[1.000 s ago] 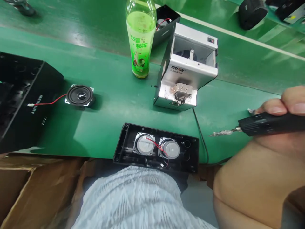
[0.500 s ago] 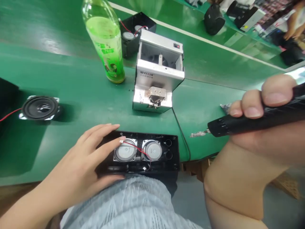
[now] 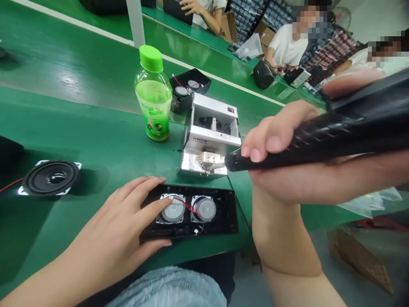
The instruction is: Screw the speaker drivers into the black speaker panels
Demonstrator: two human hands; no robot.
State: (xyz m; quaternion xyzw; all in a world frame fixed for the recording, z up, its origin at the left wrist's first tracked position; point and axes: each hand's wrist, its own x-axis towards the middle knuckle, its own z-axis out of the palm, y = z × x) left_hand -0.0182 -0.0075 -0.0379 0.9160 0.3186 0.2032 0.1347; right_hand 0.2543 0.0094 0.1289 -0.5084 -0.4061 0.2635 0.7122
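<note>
My left hand [image 3: 124, 219] grips the left end of a black speaker housing [image 3: 226, 219], thumb on the near edge and fingers over the far side. Two round speaker drivers [image 3: 206, 209] sit inside it, with red wires and a white connector across them. One fingertip lies by the left driver. My right hand [image 3: 294, 183] is wrapped round a black electric screwdriver [image 3: 338, 132]. Its nose points left at the metal block on the front of a silver screw feeder [image 3: 215, 143]; the bit's tip is hard to make out against the metal.
A green-capped bottle [image 3: 155, 102] stands left of the feeder, and another black housing [image 3: 204, 79] lies behind. At left is a loose speaker [image 3: 51, 178] with a red wire. Plastic bags [image 3: 372, 202] lie at right. Co-workers [image 3: 289, 44] sit across the bench.
My right hand has brought the screwdriver left, from the open bench to the front of the feeder. The view has tilted up; my left hand keeps its hold on the housing.
</note>
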